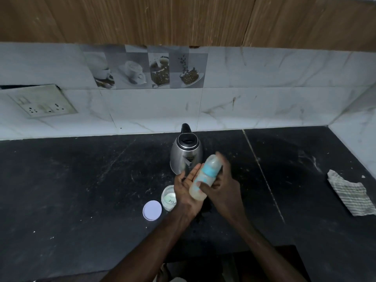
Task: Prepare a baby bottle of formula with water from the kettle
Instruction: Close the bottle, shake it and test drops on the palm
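A baby bottle (205, 178) with a blue collar and a clear cap lies tilted between my two palms, above the black counter. It holds pale milky liquid and looks motion-blurred. My left hand (186, 192) presses flat against its left side. My right hand (220, 190) presses on its right side, fingers stretched past the cap. Just behind the hands stands a steel kettle (186, 154) with a black lid and handle. A small open formula jar (168, 197) with white powder sits left of my left hand, and its white lid (152, 210) lies beside it.
A striped grey cloth (351, 193) lies at the right end of the counter (81, 190). A tiled wall with a socket plate (43, 102) runs along the back. A dark wet patch (204, 212) shows under my hands. The counter's front edge has a cut-out near my arms.
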The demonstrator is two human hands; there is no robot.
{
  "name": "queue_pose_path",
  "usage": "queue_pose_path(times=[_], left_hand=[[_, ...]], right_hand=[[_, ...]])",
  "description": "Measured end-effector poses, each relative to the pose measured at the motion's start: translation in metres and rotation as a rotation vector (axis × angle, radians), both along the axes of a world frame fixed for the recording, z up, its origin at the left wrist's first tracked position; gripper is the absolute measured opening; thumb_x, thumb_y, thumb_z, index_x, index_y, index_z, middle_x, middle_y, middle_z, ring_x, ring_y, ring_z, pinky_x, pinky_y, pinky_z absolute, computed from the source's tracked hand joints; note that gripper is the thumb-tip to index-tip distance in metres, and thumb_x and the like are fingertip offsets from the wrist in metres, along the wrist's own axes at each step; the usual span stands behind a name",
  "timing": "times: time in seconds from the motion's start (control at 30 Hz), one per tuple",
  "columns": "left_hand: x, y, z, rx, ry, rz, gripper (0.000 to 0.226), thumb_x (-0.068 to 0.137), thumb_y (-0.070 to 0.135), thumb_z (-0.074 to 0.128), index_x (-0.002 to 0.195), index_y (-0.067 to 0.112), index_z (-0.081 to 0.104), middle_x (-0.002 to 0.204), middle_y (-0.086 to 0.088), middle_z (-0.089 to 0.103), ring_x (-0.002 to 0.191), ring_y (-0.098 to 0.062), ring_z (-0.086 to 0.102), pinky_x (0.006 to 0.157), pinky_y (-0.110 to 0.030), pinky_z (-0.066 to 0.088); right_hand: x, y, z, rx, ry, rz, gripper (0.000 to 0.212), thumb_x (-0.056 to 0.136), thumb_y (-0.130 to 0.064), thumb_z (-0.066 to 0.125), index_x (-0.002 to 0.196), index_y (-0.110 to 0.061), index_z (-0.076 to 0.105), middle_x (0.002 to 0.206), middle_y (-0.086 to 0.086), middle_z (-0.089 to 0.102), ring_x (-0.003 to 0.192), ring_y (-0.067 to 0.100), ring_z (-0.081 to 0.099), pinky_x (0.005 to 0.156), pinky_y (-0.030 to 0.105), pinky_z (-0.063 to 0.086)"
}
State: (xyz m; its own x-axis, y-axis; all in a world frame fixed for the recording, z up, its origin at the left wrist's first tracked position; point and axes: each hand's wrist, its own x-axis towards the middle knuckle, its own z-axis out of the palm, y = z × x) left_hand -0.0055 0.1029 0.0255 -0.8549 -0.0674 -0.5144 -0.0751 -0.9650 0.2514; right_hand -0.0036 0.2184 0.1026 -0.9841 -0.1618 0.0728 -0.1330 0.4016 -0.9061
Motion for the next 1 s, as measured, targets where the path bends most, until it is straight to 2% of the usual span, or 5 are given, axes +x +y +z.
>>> queue_pose_path(times=[0.1, 0.23, 0.6, 0.7, 1.0], left_hand=[[-0.003, -0.002, 0.0, -0.028, 0.006, 0.018, 0.064, 0.096, 0.039, 0.043, 0.142, -0.004, 0.055, 0.145, -0.023, 0.059, 0.14, -0.036, 0.052, 0.122, -0.048, 0.035], [0.001, -0.002, -0.002, 0.002, 0.02, 0.0, 0.064, 0.096, 0.04, 0.044, 0.142, -0.003, 0.056, 0.145, -0.023, 0.059, 0.141, -0.041, 0.05, 0.122, -0.053, 0.033], [0.002, 0.004, 0.005, -0.011, 0.024, 0.025, 0.065, 0.095, 0.04, 0.045, 0.143, -0.002, 0.056, 0.143, -0.023, 0.061, 0.139, -0.037, 0.053, 0.118, -0.045, 0.04], [0.006, 0.006, 0.006, 0.02, 0.026, 0.015, 0.061, 0.096, 0.039, 0.045, 0.139, -0.002, 0.059, 0.142, -0.024, 0.061, 0.138, -0.041, 0.052, 0.119, -0.051, 0.038], [0.012, 0.006, 0.002, -0.021, 0.019, -0.009, 0.064, 0.095, 0.039, 0.043, 0.143, -0.002, 0.056, 0.145, -0.021, 0.06, 0.14, -0.035, 0.052, 0.123, -0.046, 0.034]], right_hand=[[-0.001, 0.005, -0.001, -0.178, 0.033, -0.194, 0.103, 0.08, -0.019, 0.088, 0.154, -0.049, 0.023, 0.126, -0.012, 0.066, 0.099, -0.002, 0.072, 0.087, 0.027, 0.061], [0.008, 0.004, 0.001, -0.005, 0.026, -0.006, 0.102, 0.078, -0.023, 0.088, 0.153, -0.051, 0.025, 0.124, -0.016, 0.067, 0.095, -0.006, 0.071, 0.085, 0.021, 0.059], [0.007, 0.002, 0.004, -0.263, 0.056, -0.229, 0.095, 0.083, -0.018, 0.086, 0.152, -0.045, 0.026, 0.132, -0.007, 0.065, 0.103, -0.003, 0.071, 0.085, 0.021, 0.059], [0.016, 0.002, 0.003, -0.107, 0.027, -0.027, 0.1, 0.079, -0.018, 0.089, 0.152, -0.048, 0.028, 0.127, -0.01, 0.069, 0.099, -0.001, 0.073, 0.085, 0.024, 0.06], [0.012, 0.015, 0.006, -0.178, 0.052, -0.144, 0.098, 0.081, -0.017, 0.087, 0.154, -0.045, 0.027, 0.124, -0.011, 0.068, 0.1, -0.001, 0.073, 0.087, 0.028, 0.062]])
